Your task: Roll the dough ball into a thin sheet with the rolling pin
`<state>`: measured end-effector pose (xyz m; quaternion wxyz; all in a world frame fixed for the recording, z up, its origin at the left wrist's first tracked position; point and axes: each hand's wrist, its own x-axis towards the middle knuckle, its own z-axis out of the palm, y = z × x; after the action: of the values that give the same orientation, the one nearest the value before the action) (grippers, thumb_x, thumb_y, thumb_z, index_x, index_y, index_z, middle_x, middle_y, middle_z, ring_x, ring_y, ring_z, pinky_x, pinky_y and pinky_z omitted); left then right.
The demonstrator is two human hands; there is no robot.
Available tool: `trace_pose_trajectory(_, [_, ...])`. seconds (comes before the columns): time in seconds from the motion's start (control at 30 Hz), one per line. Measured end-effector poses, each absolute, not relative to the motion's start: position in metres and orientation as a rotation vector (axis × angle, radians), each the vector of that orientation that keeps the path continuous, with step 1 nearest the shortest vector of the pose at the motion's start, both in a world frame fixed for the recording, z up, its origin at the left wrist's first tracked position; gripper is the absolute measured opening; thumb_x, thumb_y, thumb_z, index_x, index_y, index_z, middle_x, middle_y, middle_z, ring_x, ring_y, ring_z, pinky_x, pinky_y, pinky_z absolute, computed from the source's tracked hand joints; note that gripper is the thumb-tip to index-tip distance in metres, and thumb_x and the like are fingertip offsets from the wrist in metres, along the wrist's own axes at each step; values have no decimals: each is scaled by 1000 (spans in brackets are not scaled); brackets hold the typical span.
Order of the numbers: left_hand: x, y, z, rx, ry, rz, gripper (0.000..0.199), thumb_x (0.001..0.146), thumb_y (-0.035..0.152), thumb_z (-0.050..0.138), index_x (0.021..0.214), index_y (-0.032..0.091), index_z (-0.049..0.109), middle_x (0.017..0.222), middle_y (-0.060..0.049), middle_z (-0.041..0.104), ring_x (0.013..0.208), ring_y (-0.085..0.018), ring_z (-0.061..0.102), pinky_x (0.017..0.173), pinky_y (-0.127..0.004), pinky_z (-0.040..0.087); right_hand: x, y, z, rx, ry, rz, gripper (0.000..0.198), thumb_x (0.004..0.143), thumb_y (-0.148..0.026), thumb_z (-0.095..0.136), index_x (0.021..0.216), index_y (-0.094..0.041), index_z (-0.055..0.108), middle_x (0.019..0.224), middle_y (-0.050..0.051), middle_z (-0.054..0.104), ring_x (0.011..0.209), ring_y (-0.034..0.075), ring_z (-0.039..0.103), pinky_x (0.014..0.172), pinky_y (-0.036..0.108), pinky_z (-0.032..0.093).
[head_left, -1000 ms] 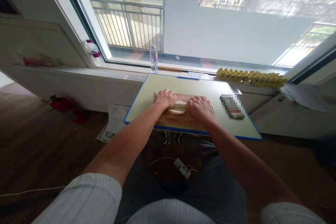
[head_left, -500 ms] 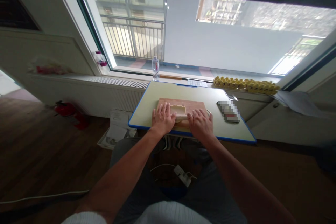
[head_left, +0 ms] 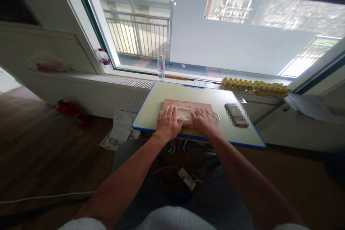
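A wooden cutting board (head_left: 170,102) lies on the small table, with a flattened piece of pale dough (head_left: 184,111) on it. Across the near part of the dough runs a pale rolling pin (head_left: 187,119), mostly covered by my hands. My left hand (head_left: 169,122) is on its left end, fingers pointing forward over the board and thumb toward the middle. On the other end is my right hand (head_left: 204,119), its fingers laid over the pin. The metal handle (head_left: 217,117) of the board shows just right of that hand.
The pale table (head_left: 145,115) has a blue edge. A blurred-out flat object (head_left: 237,115) lies on its right. Behind it are a water bottle (head_left: 161,68) and yellow egg trays (head_left: 253,87). A power strip (head_left: 187,178) sits on the floor; a fire extinguisher (head_left: 72,114) is at left.
My hands remain on the rolling pin and have shifted only slightly. The pin shows less plainly between them, and more of the board's handle is visible. The view has tilted a little.
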<state>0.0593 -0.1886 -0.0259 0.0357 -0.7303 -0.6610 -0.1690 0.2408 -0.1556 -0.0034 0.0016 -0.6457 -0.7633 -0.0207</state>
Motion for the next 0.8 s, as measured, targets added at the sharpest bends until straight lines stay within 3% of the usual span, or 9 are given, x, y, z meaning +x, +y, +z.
trace_pose_trajectory(0.33, [58, -192, -30, -2243, -1983, -550, 67, 107, 47, 36, 162, 11, 48, 167, -14, 49, 157, -33, 42, 130, -52, 33, 235, -169, -9, -2053, -2213, -134, 59, 110, -44, 27, 162, -28, 51, 168, 8, 49, 154, 36, 41, 125, 60, 29])
trace_pose_trajectory(0.57, [62, -172, -20, -2258, -2066, -507, 64, 108, 48, 34, 161, 17, 50, 168, -11, 49, 157, -32, 41, 130, -57, 30, 241, -139, -10, -2023, -2232, -77, 63, 110, -48, 25, 162, -21, 48, 165, 12, 52, 149, 34, 45, 121, 59, 35])
trace_pose_trajectory(0.8, [64, -152, -16, -2287, -2124, -471, 65, 106, 47, 33, 162, 18, 49, 168, -11, 50, 157, -31, 41, 130, -59, 28, 245, -112, -10, -2031, -2288, 31, 63, 109, -49, 27, 160, -23, 51, 165, 12, 52, 148, 35, 48, 118, 57, 39])
